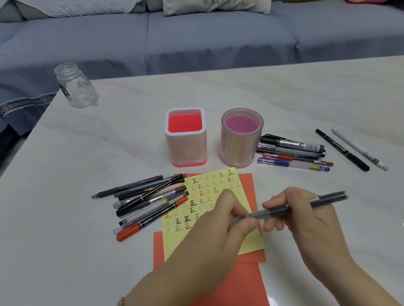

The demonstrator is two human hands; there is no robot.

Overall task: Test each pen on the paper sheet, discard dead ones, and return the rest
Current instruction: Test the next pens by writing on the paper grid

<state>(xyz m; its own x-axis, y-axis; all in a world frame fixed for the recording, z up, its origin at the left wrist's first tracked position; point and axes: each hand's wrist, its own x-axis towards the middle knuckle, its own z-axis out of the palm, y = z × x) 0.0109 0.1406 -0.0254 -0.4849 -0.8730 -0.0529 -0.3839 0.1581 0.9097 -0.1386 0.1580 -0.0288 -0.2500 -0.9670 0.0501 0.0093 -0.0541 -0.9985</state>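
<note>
Pens lie in lots around the yellow paper sheet (207, 190), and that sheet is the landmark here. The worktop (80, 242) is glossy, with bare room left of the sheet out to its slanting left edge. There is more bare room beyond the holders up to the far edge by the sofa (207, 34). The near and right edges are out of view.

Orange sheets (225, 296) lie under the paper sheet and run toward the person. Just behind it stand a square holder (186, 142) and a round holder (241, 143), and a jar (76, 85) stands far off to its rear left. One pile (150, 199) touches the sheet's left edge. Another pile (294, 155) lies to its rear right, with two loose pens (341, 149) further right.

The pen being tested (288, 209) is held level over the sheet's right edge. The right hand (304, 219) grips its barrel and the left hand (219, 228) pinches its other end, probably the cap.

A cap that gives suddenly could jerk the tip across the paper. The left forearm, which crosses the sheets, could drag them into the touching pile. Round barrels may roll, which would mix the lots.
</note>
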